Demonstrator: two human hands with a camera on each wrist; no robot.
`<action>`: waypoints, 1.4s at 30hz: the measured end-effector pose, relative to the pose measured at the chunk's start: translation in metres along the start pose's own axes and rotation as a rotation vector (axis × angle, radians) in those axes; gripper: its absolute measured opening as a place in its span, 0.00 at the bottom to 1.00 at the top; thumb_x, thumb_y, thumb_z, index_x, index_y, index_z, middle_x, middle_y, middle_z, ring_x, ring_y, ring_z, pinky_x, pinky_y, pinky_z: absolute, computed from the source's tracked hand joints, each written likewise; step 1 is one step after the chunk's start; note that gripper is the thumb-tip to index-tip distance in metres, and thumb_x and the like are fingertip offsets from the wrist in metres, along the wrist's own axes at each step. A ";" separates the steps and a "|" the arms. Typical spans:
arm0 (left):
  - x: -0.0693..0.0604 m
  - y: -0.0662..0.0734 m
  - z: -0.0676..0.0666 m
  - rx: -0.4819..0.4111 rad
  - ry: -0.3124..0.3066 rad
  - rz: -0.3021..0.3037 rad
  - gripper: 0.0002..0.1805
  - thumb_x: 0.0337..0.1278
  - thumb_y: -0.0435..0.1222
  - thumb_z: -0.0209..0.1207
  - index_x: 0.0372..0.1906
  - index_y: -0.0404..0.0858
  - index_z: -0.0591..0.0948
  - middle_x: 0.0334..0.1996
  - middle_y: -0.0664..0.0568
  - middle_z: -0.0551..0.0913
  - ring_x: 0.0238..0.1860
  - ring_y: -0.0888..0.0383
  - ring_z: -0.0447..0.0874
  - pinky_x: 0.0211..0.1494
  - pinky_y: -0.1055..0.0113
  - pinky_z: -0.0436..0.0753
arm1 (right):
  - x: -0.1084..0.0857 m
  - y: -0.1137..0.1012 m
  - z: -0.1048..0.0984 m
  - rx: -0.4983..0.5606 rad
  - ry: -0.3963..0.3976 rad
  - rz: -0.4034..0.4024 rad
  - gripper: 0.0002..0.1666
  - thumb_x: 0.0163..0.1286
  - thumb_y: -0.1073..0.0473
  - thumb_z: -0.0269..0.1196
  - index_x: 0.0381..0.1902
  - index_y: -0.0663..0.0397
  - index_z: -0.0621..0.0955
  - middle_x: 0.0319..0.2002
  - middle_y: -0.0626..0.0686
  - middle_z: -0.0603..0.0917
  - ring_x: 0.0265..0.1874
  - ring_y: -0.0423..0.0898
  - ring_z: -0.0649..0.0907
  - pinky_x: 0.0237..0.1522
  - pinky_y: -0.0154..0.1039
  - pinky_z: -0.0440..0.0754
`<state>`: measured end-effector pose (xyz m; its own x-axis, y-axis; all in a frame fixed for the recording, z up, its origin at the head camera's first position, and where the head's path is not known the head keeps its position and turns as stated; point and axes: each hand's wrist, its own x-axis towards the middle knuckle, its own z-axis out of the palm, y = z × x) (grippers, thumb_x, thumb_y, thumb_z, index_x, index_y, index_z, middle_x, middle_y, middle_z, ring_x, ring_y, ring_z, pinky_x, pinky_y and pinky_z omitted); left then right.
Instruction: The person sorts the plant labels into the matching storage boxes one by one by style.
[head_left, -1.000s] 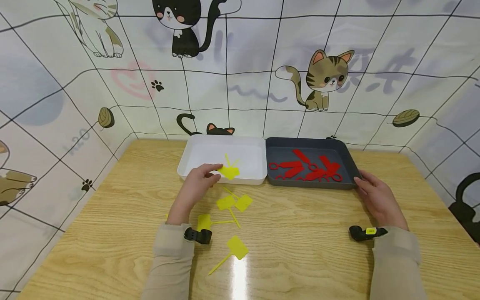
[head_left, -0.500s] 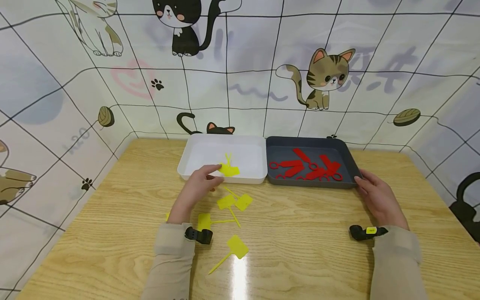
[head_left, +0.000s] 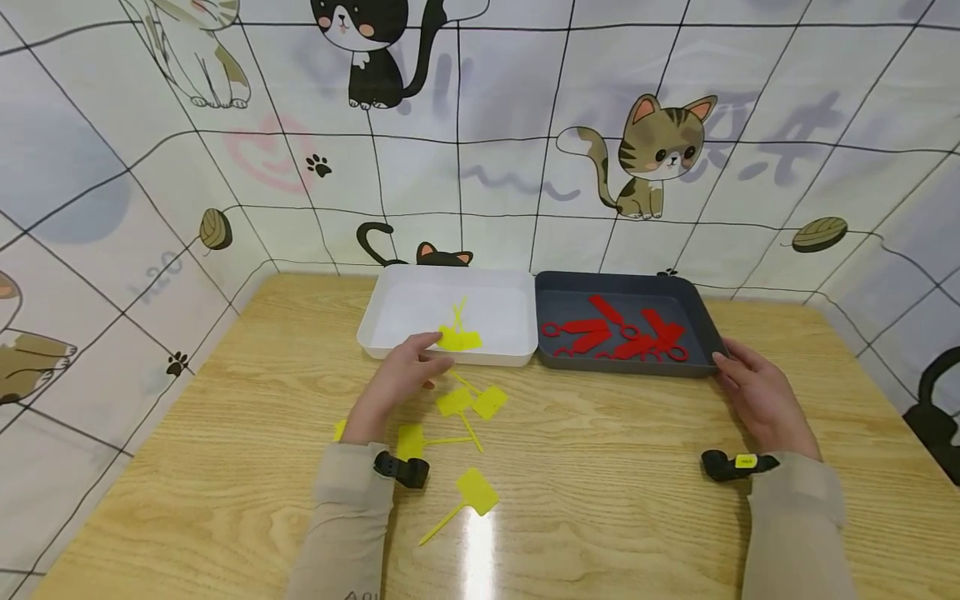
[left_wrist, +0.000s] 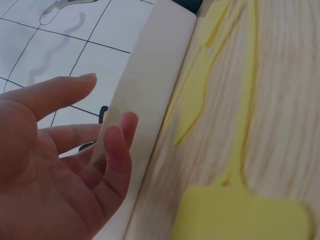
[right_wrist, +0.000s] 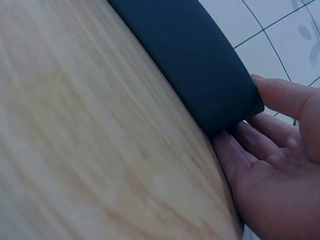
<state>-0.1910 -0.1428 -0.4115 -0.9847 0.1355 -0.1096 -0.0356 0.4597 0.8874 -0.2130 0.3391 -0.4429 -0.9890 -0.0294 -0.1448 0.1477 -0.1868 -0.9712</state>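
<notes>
Yellow tags (head_left: 477,492), centre to lower centre of frame; probably light, bendy. Pinch flat heads, spare stems. Left hand (head_left: 405,371) relaxed, holding nothing; right hand (head_left: 765,400) pinches dark tray (head_left: 558,302) corner.

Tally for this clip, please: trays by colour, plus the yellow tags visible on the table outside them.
White tray: 1
Dark tray: 1
Yellow tags on the table: 5, one of them mostly hidden
Total: 7
</notes>
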 end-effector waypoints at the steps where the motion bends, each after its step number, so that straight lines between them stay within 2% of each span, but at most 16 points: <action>1: 0.000 0.000 0.000 -0.003 -0.005 -0.001 0.33 0.55 0.45 0.57 0.65 0.41 0.62 0.51 0.47 0.73 0.31 0.52 0.77 0.37 0.61 0.77 | 0.000 0.000 0.000 -0.002 0.001 0.002 0.46 0.62 0.55 0.58 0.69 0.55 0.45 0.69 0.49 0.43 0.65 0.39 0.53 0.55 0.25 0.61; 4: 0.001 0.000 0.001 -0.018 -0.008 -0.015 0.34 0.55 0.44 0.57 0.66 0.40 0.60 0.48 0.46 0.75 0.31 0.51 0.77 0.37 0.62 0.77 | -0.001 -0.001 -0.001 -0.006 0.000 0.009 0.46 0.62 0.54 0.58 0.69 0.54 0.45 0.69 0.49 0.43 0.62 0.36 0.57 0.59 0.29 0.56; 9: 0.001 -0.001 0.003 -0.054 -0.009 -0.030 0.35 0.57 0.45 0.54 0.67 0.40 0.57 0.45 0.45 0.78 0.42 0.50 0.78 0.37 0.63 0.77 | -0.002 -0.002 -0.001 -0.009 -0.002 0.015 0.46 0.62 0.54 0.58 0.69 0.54 0.45 0.69 0.48 0.42 0.54 0.28 0.65 0.59 0.28 0.55; 11: 0.001 -0.001 0.003 -0.058 -0.008 -0.033 0.35 0.58 0.46 0.53 0.67 0.40 0.56 0.48 0.45 0.75 0.43 0.50 0.77 0.37 0.63 0.78 | -0.002 -0.002 -0.001 -0.009 0.001 0.015 0.46 0.62 0.54 0.58 0.69 0.53 0.45 0.69 0.48 0.42 0.53 0.27 0.67 0.59 0.29 0.55; 15: 0.002 -0.001 0.005 -0.077 -0.016 -0.022 0.34 0.61 0.44 0.51 0.68 0.38 0.53 0.59 0.43 0.63 0.45 0.49 0.76 0.37 0.62 0.79 | -0.002 -0.002 -0.001 -0.005 0.003 0.020 0.46 0.62 0.54 0.58 0.70 0.53 0.46 0.69 0.48 0.43 0.51 0.27 0.68 0.60 0.30 0.53; 18: 0.002 -0.001 0.007 -0.091 -0.018 -0.020 0.35 0.62 0.43 0.49 0.69 0.37 0.49 0.64 0.43 0.52 0.46 0.48 0.76 0.37 0.61 0.79 | -0.002 -0.002 -0.001 -0.007 0.006 0.021 0.46 0.62 0.54 0.58 0.70 0.52 0.46 0.69 0.48 0.43 0.54 0.29 0.66 0.61 0.31 0.52; 22: 0.004 -0.001 0.009 -0.086 -0.008 -0.029 0.35 0.63 0.42 0.49 0.69 0.37 0.47 0.66 0.44 0.47 0.44 0.49 0.75 0.35 0.63 0.79 | -0.001 -0.002 0.000 -0.025 0.013 0.020 0.46 0.62 0.53 0.58 0.70 0.52 0.46 0.69 0.48 0.43 0.61 0.35 0.58 0.61 0.32 0.51; 25: 0.006 0.000 0.011 -0.034 0.000 -0.028 0.36 0.62 0.41 0.49 0.69 0.35 0.46 0.67 0.44 0.44 0.41 0.49 0.75 0.33 0.66 0.79 | -0.001 -0.002 0.000 -0.023 0.017 0.019 0.46 0.62 0.53 0.58 0.70 0.52 0.46 0.69 0.48 0.43 0.63 0.37 0.55 0.62 0.33 0.50; 30: 0.008 0.000 0.014 0.042 -0.010 -0.039 0.39 0.61 0.42 0.49 0.69 0.34 0.43 0.68 0.44 0.38 0.39 0.51 0.73 0.34 0.66 0.79 | -0.001 -0.001 0.000 -0.029 0.014 0.015 0.46 0.61 0.53 0.59 0.70 0.52 0.47 0.69 0.48 0.43 0.63 0.37 0.56 0.62 0.34 0.49; 36: 0.009 0.000 0.016 0.030 -0.009 -0.047 0.40 0.61 0.43 0.50 0.69 0.34 0.43 0.68 0.45 0.36 0.39 0.50 0.74 0.37 0.64 0.79 | -0.001 -0.001 0.000 -0.017 0.004 0.005 0.46 0.62 0.53 0.58 0.69 0.53 0.46 0.69 0.49 0.43 0.61 0.35 0.58 0.62 0.33 0.50; 42: 0.011 0.001 0.017 0.068 0.005 -0.051 0.39 0.62 0.42 0.49 0.68 0.32 0.43 0.68 0.44 0.36 0.39 0.51 0.73 0.35 0.67 0.79 | -0.001 -0.002 0.000 -0.022 -0.004 0.009 0.46 0.62 0.54 0.58 0.69 0.54 0.45 0.69 0.49 0.42 0.64 0.38 0.54 0.62 0.34 0.49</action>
<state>-0.1986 -0.1257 -0.4198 -0.9828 0.1058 -0.1512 -0.0740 0.5245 0.8482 -0.2126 0.3392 -0.4411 -0.9876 -0.0347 -0.1532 0.1569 -0.1650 -0.9737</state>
